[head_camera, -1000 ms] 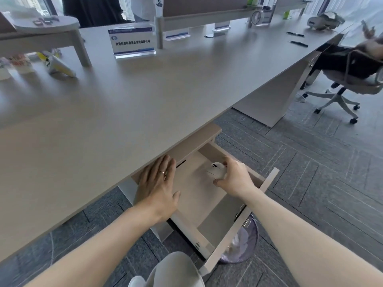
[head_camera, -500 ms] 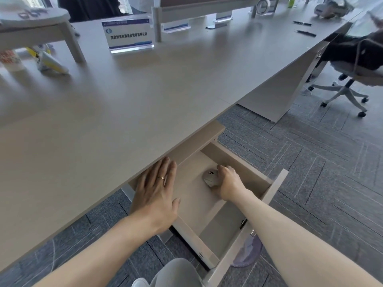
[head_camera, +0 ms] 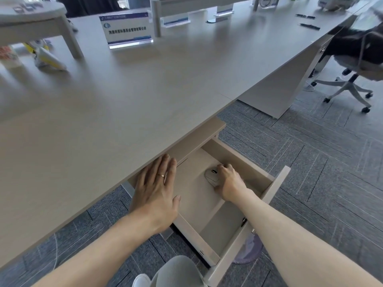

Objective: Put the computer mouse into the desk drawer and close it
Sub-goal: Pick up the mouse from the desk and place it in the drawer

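Observation:
A light beige computer mouse (head_camera: 211, 177) rests on the floor of the pulled-out desk drawer (head_camera: 275, 187), toward its back. My right hand (head_camera: 230, 183) reaches into the drawer and curls around the mouse's right side, fingers and thumb still on it. My left hand (head_camera: 156, 189), with a ring on one finger, lies flat with fingers spread against the desk's front edge (head_camera: 116, 195), just left of the drawer. The front half of the drawer holds nothing that I can see.
A long beige desk carries a name sign (head_camera: 126, 27), a small raised stand (head_camera: 35, 19) and pens (head_camera: 309, 26) at the far right. An office chair (head_camera: 356, 65) stands at the right on grey carpet. My knee (head_camera: 176, 272) is below the drawer front.
My right hand has lowered the mouse from above the drawer down onto the drawer floor. The left hand has stayed on the desk edge. The camera has tilted slightly.

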{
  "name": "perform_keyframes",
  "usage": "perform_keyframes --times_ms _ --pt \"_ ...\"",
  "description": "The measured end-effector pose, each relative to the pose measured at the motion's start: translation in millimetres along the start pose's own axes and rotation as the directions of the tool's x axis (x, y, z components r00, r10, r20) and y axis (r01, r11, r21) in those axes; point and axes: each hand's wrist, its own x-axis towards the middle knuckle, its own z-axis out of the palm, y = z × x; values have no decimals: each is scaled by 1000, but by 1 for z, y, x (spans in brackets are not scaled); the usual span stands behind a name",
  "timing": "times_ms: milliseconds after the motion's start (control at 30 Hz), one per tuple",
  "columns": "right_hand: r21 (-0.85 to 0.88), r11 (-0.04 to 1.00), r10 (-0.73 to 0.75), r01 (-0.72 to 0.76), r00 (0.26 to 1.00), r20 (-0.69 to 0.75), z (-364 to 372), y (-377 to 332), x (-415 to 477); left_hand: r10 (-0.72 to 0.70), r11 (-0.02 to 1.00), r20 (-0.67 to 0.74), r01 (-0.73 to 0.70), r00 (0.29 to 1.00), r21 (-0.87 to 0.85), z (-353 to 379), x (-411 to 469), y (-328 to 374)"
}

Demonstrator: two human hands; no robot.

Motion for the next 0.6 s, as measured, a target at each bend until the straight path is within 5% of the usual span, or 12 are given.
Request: perform_keyframes --times_ms 600 --pt "-52 997 -56 53 996 -66 -41 -13 -35 -3 1000 61 3 998 -5 -8 -1 0"
